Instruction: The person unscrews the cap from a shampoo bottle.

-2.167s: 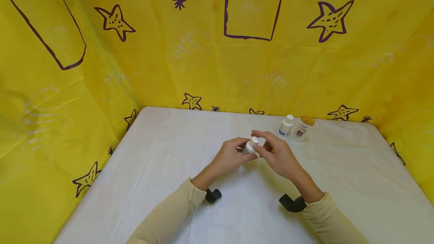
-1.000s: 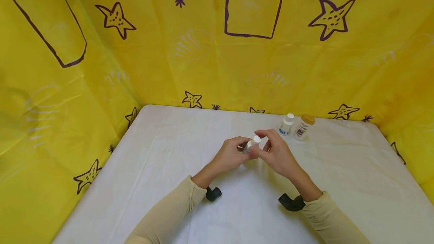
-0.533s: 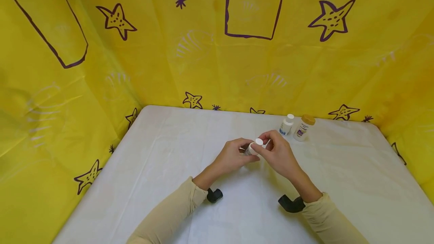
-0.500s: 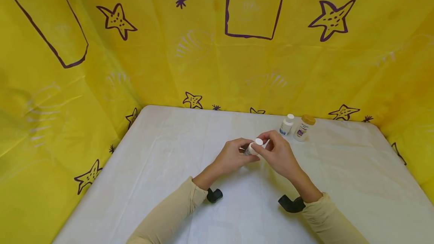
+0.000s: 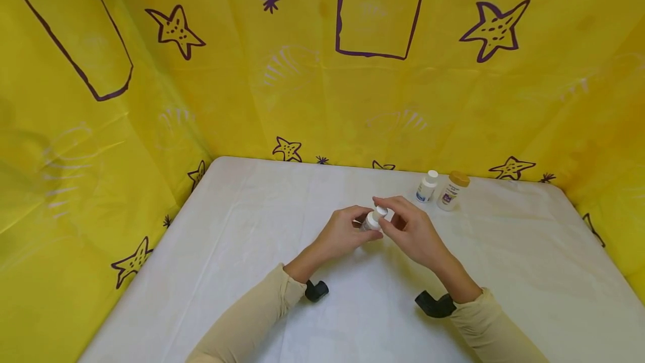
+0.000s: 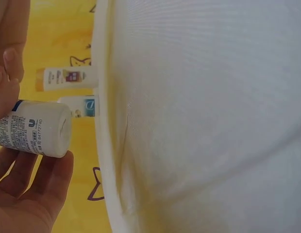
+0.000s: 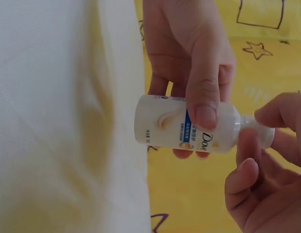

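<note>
My left hand (image 5: 344, 232) grips a small white Dove bottle (image 7: 165, 121) round its body, thumb across the label. The bottle leans, with its cap end up and toward my right hand. Its printed back (image 6: 36, 128) and base show in the left wrist view. My right hand (image 5: 414, 231) pinches the white cap (image 7: 268, 136) between thumb and fingers, at the neck end of the bottle. Both hands are above the middle of the white-covered table (image 5: 282, 200).
Behind my right hand stand a white bottle (image 5: 426, 187) with a white cap and blue label, and a white bottle (image 5: 452, 192) with an orange cap. A yellow sheet (image 5: 302, 88) with starfish drawings hangs behind and beside the table.
The fingers of my right hand have turned back and forth round the cap, the index finger now swung over to the left. My left hand keeps its grip on the bottle, nearly still.
</note>
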Action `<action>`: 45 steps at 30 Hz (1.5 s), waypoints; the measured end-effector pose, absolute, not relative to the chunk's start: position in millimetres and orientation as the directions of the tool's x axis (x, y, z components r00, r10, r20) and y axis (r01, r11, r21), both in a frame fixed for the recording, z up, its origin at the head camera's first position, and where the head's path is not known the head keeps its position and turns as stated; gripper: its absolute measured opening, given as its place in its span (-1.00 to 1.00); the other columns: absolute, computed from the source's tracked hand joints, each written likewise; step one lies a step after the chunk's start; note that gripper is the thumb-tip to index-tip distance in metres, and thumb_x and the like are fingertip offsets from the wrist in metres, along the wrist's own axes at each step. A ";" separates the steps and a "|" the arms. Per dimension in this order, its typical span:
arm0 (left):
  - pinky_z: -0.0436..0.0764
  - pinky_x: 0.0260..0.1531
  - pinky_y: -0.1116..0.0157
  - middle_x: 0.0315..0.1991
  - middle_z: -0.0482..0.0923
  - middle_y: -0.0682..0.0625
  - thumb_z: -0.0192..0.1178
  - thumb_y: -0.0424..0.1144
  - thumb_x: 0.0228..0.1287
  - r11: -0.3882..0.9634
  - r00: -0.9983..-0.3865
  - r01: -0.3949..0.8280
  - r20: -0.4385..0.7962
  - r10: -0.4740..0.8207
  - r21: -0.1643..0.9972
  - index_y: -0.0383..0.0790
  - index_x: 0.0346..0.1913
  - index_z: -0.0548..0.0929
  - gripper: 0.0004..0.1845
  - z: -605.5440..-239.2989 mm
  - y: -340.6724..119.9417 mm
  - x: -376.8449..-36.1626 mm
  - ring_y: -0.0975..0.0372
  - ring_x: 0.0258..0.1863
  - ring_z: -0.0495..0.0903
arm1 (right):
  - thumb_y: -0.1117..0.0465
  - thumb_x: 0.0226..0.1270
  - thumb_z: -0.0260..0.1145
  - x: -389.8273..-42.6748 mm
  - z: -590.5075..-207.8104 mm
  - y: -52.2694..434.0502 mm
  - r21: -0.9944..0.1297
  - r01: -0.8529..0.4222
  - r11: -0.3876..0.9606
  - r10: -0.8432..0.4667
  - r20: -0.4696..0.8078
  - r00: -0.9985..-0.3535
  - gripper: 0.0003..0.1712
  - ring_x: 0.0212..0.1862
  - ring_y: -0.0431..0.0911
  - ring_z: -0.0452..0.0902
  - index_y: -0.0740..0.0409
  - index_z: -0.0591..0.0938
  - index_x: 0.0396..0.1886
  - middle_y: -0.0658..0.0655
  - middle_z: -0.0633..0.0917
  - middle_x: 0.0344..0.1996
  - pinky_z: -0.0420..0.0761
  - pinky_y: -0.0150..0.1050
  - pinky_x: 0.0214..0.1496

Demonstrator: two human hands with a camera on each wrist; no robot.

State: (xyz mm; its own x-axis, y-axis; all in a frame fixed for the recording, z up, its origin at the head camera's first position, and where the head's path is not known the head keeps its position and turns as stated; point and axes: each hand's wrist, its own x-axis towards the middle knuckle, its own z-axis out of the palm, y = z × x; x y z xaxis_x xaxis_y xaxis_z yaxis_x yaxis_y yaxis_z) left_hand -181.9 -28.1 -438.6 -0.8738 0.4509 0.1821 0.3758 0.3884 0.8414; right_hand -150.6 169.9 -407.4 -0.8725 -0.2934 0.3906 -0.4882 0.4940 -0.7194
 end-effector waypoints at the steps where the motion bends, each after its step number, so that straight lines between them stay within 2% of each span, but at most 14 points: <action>1: 0.69 -0.05 0.44 0.02 0.75 0.02 0.51 -0.12 0.18 0.387 -0.872 0.382 0.189 0.451 0.839 -0.09 0.12 0.73 -0.57 -438.5 -28.0 -181.8 0.25 -0.06 0.73 | 0.25 0.35 0.43 -150.5 -407.6 169.4 -0.727 -0.473 0.498 -0.294 0.371 -0.881 -0.47 -0.41 -0.23 0.46 0.10 0.60 0.32 0.15 0.70 0.05 0.54 -0.40 -0.41; 4: 0.69 -0.02 0.41 0.02 0.75 0.02 0.50 -0.12 0.19 0.385 -0.864 0.404 0.209 0.458 0.830 -0.09 0.11 0.73 -0.58 -437.9 -27.4 -181.3 0.25 -0.05 0.72 | 0.14 0.33 0.46 -150.7 -409.1 168.2 -0.747 -0.412 0.521 -0.269 0.315 -0.910 -0.39 -0.40 -0.21 0.48 0.11 0.54 0.35 0.19 0.65 0.12 0.55 -0.39 -0.41; 7: 0.69 -0.02 0.41 -0.01 0.76 0.04 0.51 -0.10 0.18 0.395 -0.860 0.417 0.214 0.464 0.819 -0.07 0.09 0.74 -0.59 -436.4 -27.0 -180.4 0.26 -0.07 0.71 | 0.06 0.31 0.49 -151.3 -410.8 166.8 -0.759 -0.355 0.546 -0.218 0.280 -0.935 -0.43 -0.40 -0.19 0.45 0.12 0.55 0.25 0.18 0.62 0.07 0.52 -0.39 -0.44; 13: 0.67 -0.06 0.46 -0.03 0.76 0.07 0.52 -0.10 0.17 0.423 -0.853 0.436 0.215 0.475 0.795 -0.04 0.09 0.74 -0.59 -436.3 -27.6 -180.1 0.30 -0.10 0.69 | 0.09 0.27 0.52 -152.6 -412.8 166.6 -0.754 -0.341 0.561 -0.160 0.306 -0.939 -0.59 -0.43 -0.19 0.39 0.18 0.61 -0.01 0.14 0.60 -0.19 0.45 -0.41 -0.48; 19: 0.67 -0.06 0.47 -0.03 0.75 0.07 0.50 -0.08 0.18 0.445 -0.842 0.463 0.223 0.491 0.767 -0.04 0.12 0.73 -0.57 -438.1 -28.0 -181.7 0.32 -0.10 0.67 | 0.12 0.29 0.51 -152.0 -413.0 166.3 -0.746 -0.364 0.558 -0.162 0.333 -0.929 -0.68 -0.39 -0.20 0.42 0.14 0.66 -0.05 0.09 0.62 -0.26 0.48 -0.42 -0.43; 27: 0.68 -0.06 0.40 -0.02 0.75 0.05 0.50 -0.11 0.19 0.448 -0.848 0.445 0.204 0.488 0.776 -0.06 0.12 0.72 -0.58 -435.5 -30.7 -180.1 0.29 -0.10 0.67 | 0.20 0.27 0.50 -152.5 -414.3 165.7 -0.722 -0.441 0.533 -0.199 0.400 -0.895 -0.66 -0.37 -0.19 0.51 0.21 0.70 0.01 0.08 0.64 -0.25 0.57 -0.41 -0.37; 38: 0.66 -0.04 0.41 0.02 0.72 0.05 0.44 -0.09 0.27 0.437 -0.856 0.387 0.140 0.497 0.812 -0.08 0.16 0.67 -0.57 -432.2 -35.4 -181.4 0.24 -0.04 0.67 | 0.26 0.42 0.36 -149.9 -407.9 164.2 -0.686 -0.482 0.546 -0.284 0.390 -0.876 -0.61 -0.25 -0.19 0.51 0.04 0.66 0.22 0.10 0.64 -0.09 0.62 -0.39 -0.23; 45: 0.67 0.04 0.34 0.06 0.71 0.05 0.42 -0.10 0.29 0.439 -0.857 0.372 0.121 0.501 0.818 -0.10 0.21 0.64 -0.55 -433.1 -38.4 -183.3 0.26 0.00 0.65 | 0.31 0.47 0.28 -148.9 -401.2 165.1 -0.682 -0.479 0.553 -0.310 0.365 -0.878 -0.60 -0.15 -0.16 0.52 0.05 0.61 0.26 0.09 0.63 0.02 0.63 -0.39 -0.12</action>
State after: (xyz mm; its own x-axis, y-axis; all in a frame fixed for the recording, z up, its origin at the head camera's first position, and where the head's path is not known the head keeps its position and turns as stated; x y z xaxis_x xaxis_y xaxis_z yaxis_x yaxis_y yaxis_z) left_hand -183.3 -38.4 -433.1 -0.8572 0.5006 0.1209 0.3716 0.4386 0.8183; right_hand -148.9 165.1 -401.2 -0.8780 -0.3103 0.3645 -0.4786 0.5533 -0.6817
